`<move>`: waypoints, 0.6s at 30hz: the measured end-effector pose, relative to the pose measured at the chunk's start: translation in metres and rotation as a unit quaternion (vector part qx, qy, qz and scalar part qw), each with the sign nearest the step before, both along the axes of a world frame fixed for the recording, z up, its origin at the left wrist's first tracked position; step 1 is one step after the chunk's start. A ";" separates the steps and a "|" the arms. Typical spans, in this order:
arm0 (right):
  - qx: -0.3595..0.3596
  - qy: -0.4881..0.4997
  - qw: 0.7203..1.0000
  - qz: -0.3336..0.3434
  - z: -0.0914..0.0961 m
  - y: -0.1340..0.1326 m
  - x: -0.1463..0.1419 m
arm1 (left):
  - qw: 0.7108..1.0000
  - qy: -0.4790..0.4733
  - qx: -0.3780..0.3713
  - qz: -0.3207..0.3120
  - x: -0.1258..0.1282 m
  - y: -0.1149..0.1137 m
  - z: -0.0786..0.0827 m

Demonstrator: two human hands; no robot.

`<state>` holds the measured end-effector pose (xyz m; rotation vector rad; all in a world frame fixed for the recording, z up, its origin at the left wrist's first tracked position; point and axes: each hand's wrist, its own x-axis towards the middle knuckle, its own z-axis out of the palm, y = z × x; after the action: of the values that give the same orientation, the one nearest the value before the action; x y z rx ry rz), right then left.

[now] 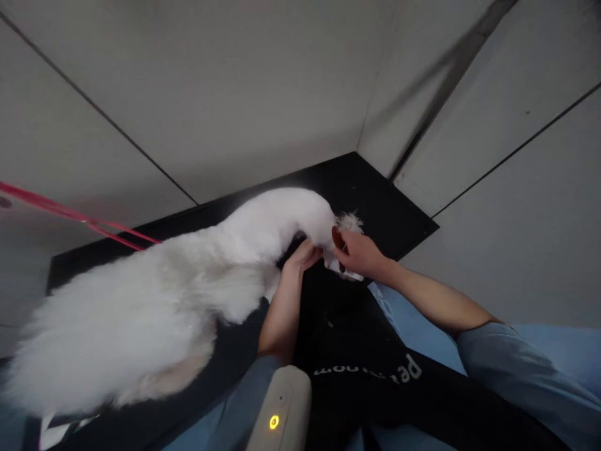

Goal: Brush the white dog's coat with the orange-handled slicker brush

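A white fluffy dog (pixel 154 300) is on a black table, its coat long at the left and clipped short on the rounded part at the right. My left hand (pixel 307 254) is closed against the underside of that short-haired part, its fingers partly hidden. My right hand (pixel 359 252) is closed around a small brown object (pixel 336 237), whose kind I cannot make out. Just below it is a flat whitish piece (pixel 345 268), partly covered by my fingers. Behind my right hand, a tuft of longer white fur (pixel 350 222) sticks up.
The black table (pixel 375 188) sits in a corner against grey wall panels (pixel 282 81). A pink-red leash (pixel 61 210) runs from the left to the dog's back. I wear a black apron (pixel 347 332); a pale device with a yellow light (pixel 282 407) is at the bottom.
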<state>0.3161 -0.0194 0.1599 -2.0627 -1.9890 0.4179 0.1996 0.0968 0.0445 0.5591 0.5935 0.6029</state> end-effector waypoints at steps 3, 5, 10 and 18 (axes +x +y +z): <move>0.005 -0.013 1.000 0.000 0.009 0.000 -0.007 | 1.000 0.011 0.024 -0.006 0.000 -0.003 -0.002; -0.043 -0.018 0.998 0.044 0.014 0.002 -0.010 | 0.999 0.035 0.022 -0.015 0.000 -0.005 -0.002; -0.003 -0.066 0.997 0.037 0.014 0.004 -0.011 | 0.999 0.033 0.028 -0.017 0.000 -0.005 0.003; 0.029 -0.060 0.998 0.022 0.019 0.005 -0.009 | 0.998 0.036 0.033 -0.037 -0.003 -0.003 0.005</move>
<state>0.3070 -0.0140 0.1789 -2.0566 -2.0926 0.2459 0.1968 0.0937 0.0499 0.6638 0.6202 0.5355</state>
